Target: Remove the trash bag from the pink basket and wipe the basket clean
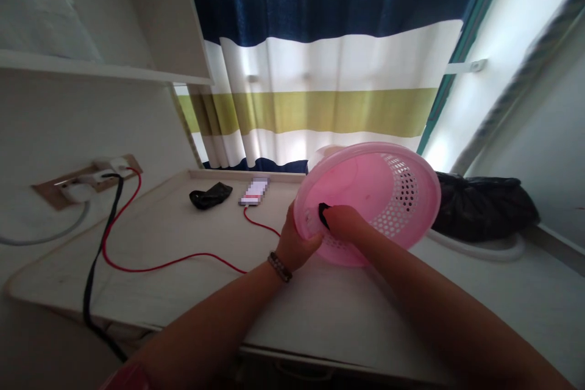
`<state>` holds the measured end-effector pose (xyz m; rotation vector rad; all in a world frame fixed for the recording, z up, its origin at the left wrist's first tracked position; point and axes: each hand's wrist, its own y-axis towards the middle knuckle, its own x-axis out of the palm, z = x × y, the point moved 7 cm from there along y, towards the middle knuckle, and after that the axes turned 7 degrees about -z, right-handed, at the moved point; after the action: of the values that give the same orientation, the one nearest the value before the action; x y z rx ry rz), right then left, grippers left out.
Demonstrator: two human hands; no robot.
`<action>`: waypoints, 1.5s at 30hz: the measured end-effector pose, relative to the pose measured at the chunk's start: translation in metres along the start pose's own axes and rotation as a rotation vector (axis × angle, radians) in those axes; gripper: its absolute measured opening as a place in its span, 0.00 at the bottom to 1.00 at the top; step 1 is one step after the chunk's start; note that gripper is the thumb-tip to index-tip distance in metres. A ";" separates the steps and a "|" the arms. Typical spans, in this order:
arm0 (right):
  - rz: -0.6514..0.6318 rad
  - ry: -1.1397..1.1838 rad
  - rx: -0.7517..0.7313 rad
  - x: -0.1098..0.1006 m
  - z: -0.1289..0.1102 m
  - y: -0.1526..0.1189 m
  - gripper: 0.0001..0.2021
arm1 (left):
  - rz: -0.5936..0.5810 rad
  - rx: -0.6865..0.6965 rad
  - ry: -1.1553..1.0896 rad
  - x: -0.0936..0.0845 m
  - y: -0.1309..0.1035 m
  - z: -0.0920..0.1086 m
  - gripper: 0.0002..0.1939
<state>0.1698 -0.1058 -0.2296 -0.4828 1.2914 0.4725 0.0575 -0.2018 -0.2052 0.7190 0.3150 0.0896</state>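
Observation:
A pink plastic basket (pixel 361 180) with a perforated wall is tilted above the desk, its opening facing me. My left hand (pixel 295 241) is closed on the rim at the basket's left side, thumb over the edge. Reaching inside, my right hand (pixel 345 223) holds a small black piece (pixel 324 215) against the inner wall. Whether this piece is cloth or thin plastic I cannot tell, as the fingers cover most of it.
On the white desk (pixel 192 292) lie a crumpled black bag (pixel 211 195) and a phone (pixel 255 191) with a red cable (pixel 183 258). A full black plastic bag (pixel 487 206) rests at the right on a white round lid (pixel 484 248). Plugs fill a wall socket (pixel 86 181).

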 end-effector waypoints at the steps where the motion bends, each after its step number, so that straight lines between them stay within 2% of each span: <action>1: 0.013 -0.019 -0.014 0.000 -0.002 -0.005 0.16 | -0.026 -0.012 -0.036 0.002 0.000 -0.002 0.40; 6: -0.005 -0.020 -0.027 0.005 0.001 -0.010 0.18 | -0.101 -0.029 -0.124 0.008 0.000 -0.007 0.39; 12: -0.015 0.068 -0.010 0.010 0.019 0.025 0.17 | -0.081 -0.076 -0.103 0.009 0.001 -0.008 0.32; 17: 0.042 0.248 0.152 0.013 0.041 0.053 0.18 | -0.099 -0.060 -0.113 0.006 0.003 -0.006 0.33; 24: 0.130 0.269 0.176 0.020 0.045 0.076 0.18 | -0.103 -0.033 -0.113 0.001 0.006 -0.004 0.33; 27: 0.082 0.201 0.164 0.017 0.037 0.073 0.17 | -0.086 -0.031 -0.124 0.002 0.004 -0.005 0.34; 32: -0.027 0.025 0.071 0.001 0.010 0.051 0.16 | 0.003 -0.083 -0.066 -0.004 0.002 -0.014 0.33; 35: -0.093 -0.003 0.040 -0.006 0.000 0.038 0.17 | -0.061 -0.087 -0.129 -0.001 0.004 -0.016 0.33; 39: -0.092 -0.002 -0.012 -0.013 -0.009 0.029 0.19 | -0.152 -0.070 -0.180 0.006 0.006 -0.010 0.37; 45: -0.080 0.045 0.017 -0.008 -0.009 0.026 0.19 | -0.133 -0.077 -0.138 0.006 0.003 -0.007 0.40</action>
<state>0.1461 -0.0905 -0.2255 -0.5310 1.3129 0.3852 0.0616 -0.1937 -0.2094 0.6228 0.2255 -0.0733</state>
